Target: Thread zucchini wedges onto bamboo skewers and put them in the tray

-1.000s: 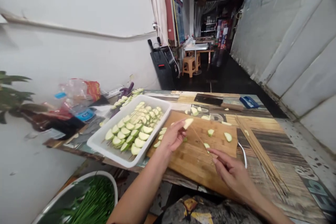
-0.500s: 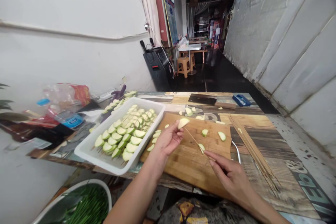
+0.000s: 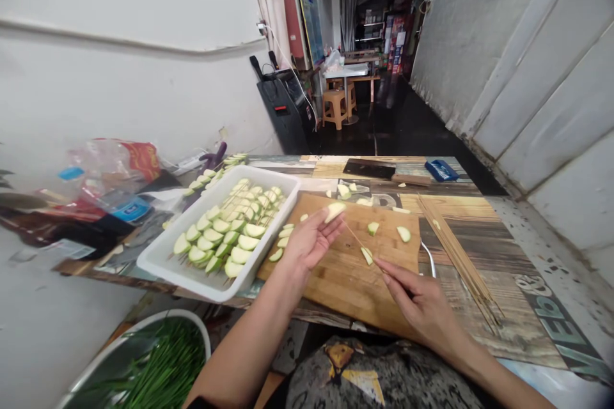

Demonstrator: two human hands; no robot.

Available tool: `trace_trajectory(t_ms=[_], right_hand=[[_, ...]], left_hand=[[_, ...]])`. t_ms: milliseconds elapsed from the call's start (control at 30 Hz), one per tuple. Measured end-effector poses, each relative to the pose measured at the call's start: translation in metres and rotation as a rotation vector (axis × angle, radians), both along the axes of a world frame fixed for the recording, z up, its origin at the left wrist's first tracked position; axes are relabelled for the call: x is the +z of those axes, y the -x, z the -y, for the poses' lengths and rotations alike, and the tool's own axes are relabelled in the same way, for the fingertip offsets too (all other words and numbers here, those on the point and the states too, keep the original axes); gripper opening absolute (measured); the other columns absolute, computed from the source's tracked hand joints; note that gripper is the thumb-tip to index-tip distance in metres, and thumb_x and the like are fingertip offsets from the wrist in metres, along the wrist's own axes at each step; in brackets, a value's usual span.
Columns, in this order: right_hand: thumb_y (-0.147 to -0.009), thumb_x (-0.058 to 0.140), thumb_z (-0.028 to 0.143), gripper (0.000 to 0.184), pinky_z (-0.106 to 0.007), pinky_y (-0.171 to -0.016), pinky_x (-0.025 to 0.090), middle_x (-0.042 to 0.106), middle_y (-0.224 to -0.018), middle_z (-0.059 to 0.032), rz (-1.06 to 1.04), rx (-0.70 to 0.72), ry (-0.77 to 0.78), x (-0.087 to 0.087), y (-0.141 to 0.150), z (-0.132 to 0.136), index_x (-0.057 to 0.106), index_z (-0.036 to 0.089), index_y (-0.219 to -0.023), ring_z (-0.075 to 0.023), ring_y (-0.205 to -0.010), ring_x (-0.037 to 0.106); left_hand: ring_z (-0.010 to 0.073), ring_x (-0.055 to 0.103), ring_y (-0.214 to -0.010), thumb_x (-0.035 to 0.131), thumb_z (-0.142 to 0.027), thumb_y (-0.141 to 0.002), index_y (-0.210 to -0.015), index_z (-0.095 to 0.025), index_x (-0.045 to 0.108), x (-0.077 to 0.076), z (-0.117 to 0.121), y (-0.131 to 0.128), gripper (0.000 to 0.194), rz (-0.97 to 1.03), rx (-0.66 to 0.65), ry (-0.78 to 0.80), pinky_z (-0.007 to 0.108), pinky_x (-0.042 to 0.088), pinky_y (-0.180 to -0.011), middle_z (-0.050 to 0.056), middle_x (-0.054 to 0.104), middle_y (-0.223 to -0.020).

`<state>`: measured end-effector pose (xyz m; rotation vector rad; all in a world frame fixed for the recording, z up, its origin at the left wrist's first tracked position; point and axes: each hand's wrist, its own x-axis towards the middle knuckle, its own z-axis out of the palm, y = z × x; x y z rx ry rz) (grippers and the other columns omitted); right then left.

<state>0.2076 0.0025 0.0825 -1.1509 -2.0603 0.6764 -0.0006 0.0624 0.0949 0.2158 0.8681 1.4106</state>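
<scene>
My left hand is over the cutting board, pinching a pale, green-edged zucchini slice between thumb and fingers. In my right hand is a thin bamboo skewer, gripped near its lower end, its tip pointing up at the held slice. Another zucchini piece lies along the skewer's line close to my right fingertips; whether it is threaded or on the board, I cannot tell. Loose slices are scattered over the board. Left of it, a white tray holds many skewered slices.
Bare skewers lie in a bundle at the right. Behind the board are a cleaver and a blue box. Bottles and bags crowd the table's left end. Below stands a basin of green stalks.
The whole view has tipped slightly downward. My left fingers have opened out somewhat and the slice between them has tilted. My right hand keeps its grip on the skewer.
</scene>
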Motion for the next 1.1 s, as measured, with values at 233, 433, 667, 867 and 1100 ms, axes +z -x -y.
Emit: trace_trajectory(t_ms=[233,433,667,867,1100], right_hand=[[-0.087,0.045,0.023,0.033,-0.024,-0.076,0.054,0.067,-0.106,-0.0049,0.014,-0.001,0.028,-0.0001,0.001,-0.0001,0.061,0.018,-0.115,-0.0176,-0.09,0.066],[-0.088,0.044,0.023,0.032,-0.024,-0.078,0.053,0.066,-0.107,-0.0056,0.001,0.008,0.004,0.0018,0.0026,-0.0008,0.062,0.017,-0.113,-0.0171,-0.093,0.065],[-0.086,0.044,0.021,0.032,-0.026,-0.079,0.054,0.066,-0.107,-0.0043,0.013,0.006,-0.019,0.0003,0.0022,-0.0028,0.062,0.018,-0.113,-0.017,-0.092,0.065],[-0.087,0.045,0.022,0.032,-0.027,-0.08,0.053,0.066,-0.108,-0.0054,0.014,0.014,-0.022,-0.0006,0.0005,-0.0023,0.061,0.018,-0.114,-0.0184,-0.094,0.065],[-0.088,0.044,0.024,0.032,-0.026,-0.078,0.054,0.067,-0.106,-0.0057,0.0,0.023,-0.015,0.0034,0.0018,-0.0008,0.062,0.018,-0.113,-0.0182,-0.092,0.066]], left_hand=[[0.0204,0.066,-0.086,0.055,-0.011,-0.079,-0.089,-0.007,0.06,0.0037,0.0023,-0.0024,0.012,-0.009,-0.013,-0.002,0.03,0.055,-0.076,0.014,0.069,-0.09],[0.0198,0.066,-0.084,0.055,-0.01,-0.079,-0.088,-0.008,0.061,0.0036,0.003,-0.0027,0.011,-0.015,-0.002,-0.017,0.031,0.054,-0.078,0.013,0.069,-0.089],[0.021,0.065,-0.088,0.055,-0.011,-0.079,-0.087,-0.009,0.061,0.0044,0.0046,-0.0034,0.011,-0.019,0.0,-0.032,0.032,0.054,-0.08,0.013,0.068,-0.095],[0.0213,0.065,-0.089,0.057,-0.012,-0.078,-0.086,-0.009,0.061,0.0034,0.004,-0.0031,0.009,-0.016,-0.005,-0.042,0.034,0.053,-0.082,0.014,0.068,-0.095],[0.0206,0.066,-0.086,0.055,-0.012,-0.079,-0.085,-0.008,0.06,0.0062,0.006,-0.0043,0.008,-0.04,-0.006,-0.037,0.033,0.053,-0.081,0.013,0.068,-0.09]])
